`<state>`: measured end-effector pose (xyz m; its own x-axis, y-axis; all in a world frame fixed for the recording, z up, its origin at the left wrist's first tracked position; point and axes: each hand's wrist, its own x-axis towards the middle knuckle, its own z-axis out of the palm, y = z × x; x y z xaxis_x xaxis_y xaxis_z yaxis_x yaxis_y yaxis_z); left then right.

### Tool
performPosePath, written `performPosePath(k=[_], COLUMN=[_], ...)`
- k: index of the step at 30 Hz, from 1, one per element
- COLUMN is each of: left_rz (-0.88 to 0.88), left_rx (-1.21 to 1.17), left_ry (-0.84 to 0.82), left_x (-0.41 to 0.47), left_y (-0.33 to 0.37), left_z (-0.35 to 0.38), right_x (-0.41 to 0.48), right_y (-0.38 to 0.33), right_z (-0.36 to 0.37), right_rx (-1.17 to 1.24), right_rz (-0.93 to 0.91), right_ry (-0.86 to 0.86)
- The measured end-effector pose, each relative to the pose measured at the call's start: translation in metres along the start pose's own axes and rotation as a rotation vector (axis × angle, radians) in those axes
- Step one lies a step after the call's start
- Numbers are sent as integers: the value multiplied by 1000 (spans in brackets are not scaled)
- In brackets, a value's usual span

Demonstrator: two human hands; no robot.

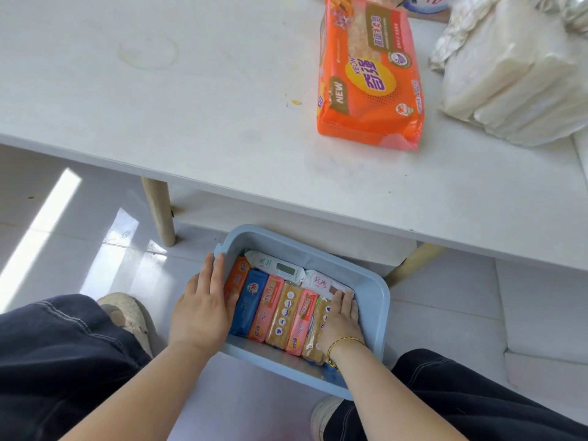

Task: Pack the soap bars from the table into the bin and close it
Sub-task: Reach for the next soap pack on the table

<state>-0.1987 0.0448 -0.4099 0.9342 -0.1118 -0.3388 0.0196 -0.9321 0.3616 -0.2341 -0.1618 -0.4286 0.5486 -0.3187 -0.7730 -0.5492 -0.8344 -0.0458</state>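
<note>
Soap bars in wrapped orange, blue, pink and tan packets [280, 313] are shown standing on edge in a row inside the pale blue rectangular plastic bin [372, 300] on the floor, under the edge of the white table [191, 122]. The left hand [203, 310] is laid flat and open against the row's left end and the bin wall; the right hand [342, 323] is pressed open on the right end; nothing is gripped. The bars are judged stiff, fairly heavy and slippery-wrapped, best taken by their long sides. Little free room remains inside. A large orange multipack [369, 74] is left on the table. No lid is seen.

Roughly eight soap bars [283, 313], one bin [370, 300]
</note>
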Motion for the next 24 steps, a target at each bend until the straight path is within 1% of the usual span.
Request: performPosePath(k=[5,7,9,11,12,14,20,24], left_rz=[1,1,-2,0,2,5,5,5], left_rx=[6,16,20,21,20,15,15,12], left_ry=[1,-2,-4,-4,-5,-5,-8,-9], left_x=[0,0,0,0,0,1,0,0], left_y=[-1,0,0,0,0,0,0,0], left_z=[1,1,1,1,1,1,0,-1], right_x=[4,2,-3,-7,-7,-3,6,10], right_y=[-1,-4,-15,-26,-29,-31,-32,-33], right_z=[-7,-9,-4,6,9,8,-7,-10], right_rx=[-158,-203,-168,-103,-89,-92,-115,-118], right_rz=[-8,-35,-152,-290,-322,-331,-364,-373], right_ry=[-10,64,160,186,176,145,-17,-23])
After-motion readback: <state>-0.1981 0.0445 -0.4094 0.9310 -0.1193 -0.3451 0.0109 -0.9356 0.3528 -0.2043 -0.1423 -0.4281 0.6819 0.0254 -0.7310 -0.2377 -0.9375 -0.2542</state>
